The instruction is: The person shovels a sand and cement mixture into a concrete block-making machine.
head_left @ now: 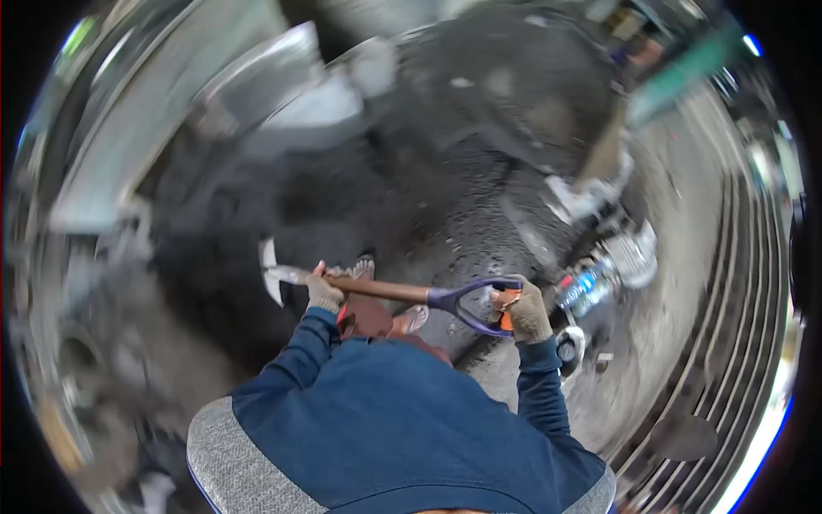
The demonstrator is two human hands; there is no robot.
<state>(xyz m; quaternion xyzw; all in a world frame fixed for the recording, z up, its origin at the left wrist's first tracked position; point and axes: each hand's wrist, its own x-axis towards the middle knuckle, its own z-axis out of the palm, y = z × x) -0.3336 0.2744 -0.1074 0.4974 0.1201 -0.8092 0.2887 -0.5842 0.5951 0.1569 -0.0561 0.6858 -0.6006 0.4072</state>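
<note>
A shovel (385,289) lies across the front of my body, roughly level, with a brown shaft and a purple D-shaped handle (454,300). Its pale metal blade (274,276) is at the left, seen nearly edge-on and partly blurred. My left hand (324,291), in a tan fingerless glove, is closed round the shaft close to the blade. At the other end, my gloved right hand (527,313) is wrapped round the handle's orange grip. Below the shaft, my sandalled feet (414,320) stand on dark, wet-looking ground.
Clear plastic litter with a blue label (582,289) lies to the right, beside a silvery rounded object (632,257). A ridged surface (719,343) runs along the right edge. Pale slab-like pieces (317,101) are at the upper left. A green beam (681,77) slants at the upper right.
</note>
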